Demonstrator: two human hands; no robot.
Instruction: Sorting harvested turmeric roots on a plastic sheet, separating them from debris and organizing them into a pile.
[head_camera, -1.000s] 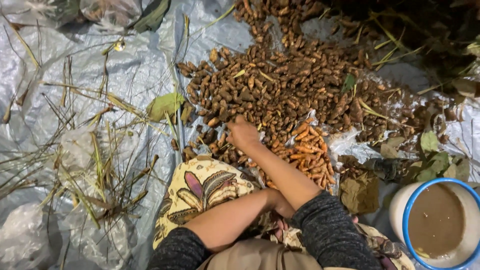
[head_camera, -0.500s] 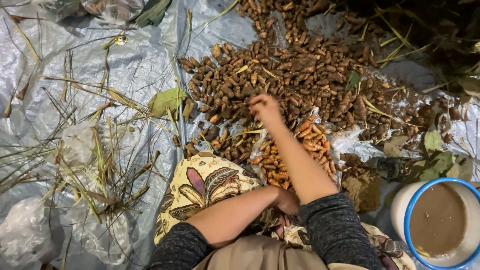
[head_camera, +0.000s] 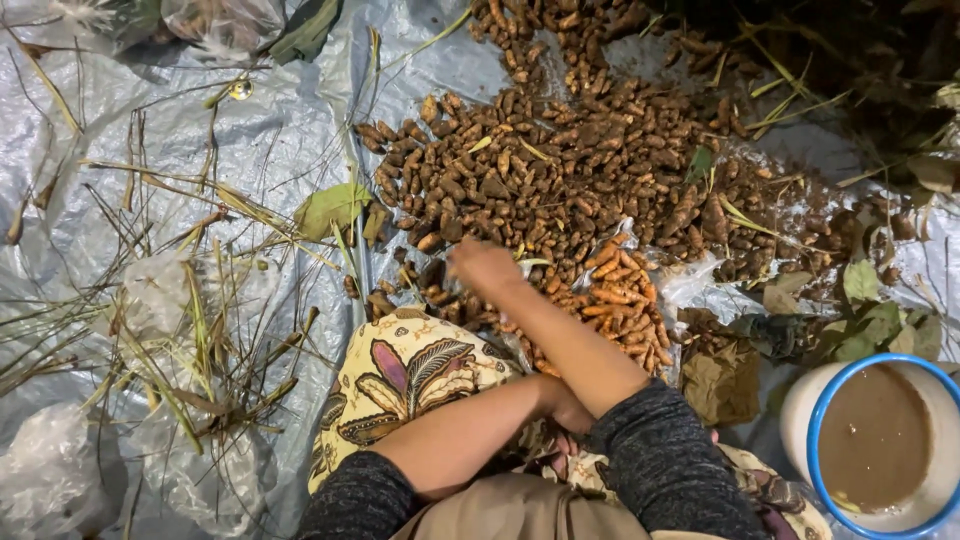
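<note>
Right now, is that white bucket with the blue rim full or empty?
Nearly full. The white plastic bucket with the blue rim holds murky brown liquid that reaches close to its rim.

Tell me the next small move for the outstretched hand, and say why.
Probably close the right hand on one brown root from the heap: it hovers blurred at the heap's near edge, and cleaner orange roots lie gathered just beside the forearm.
</note>
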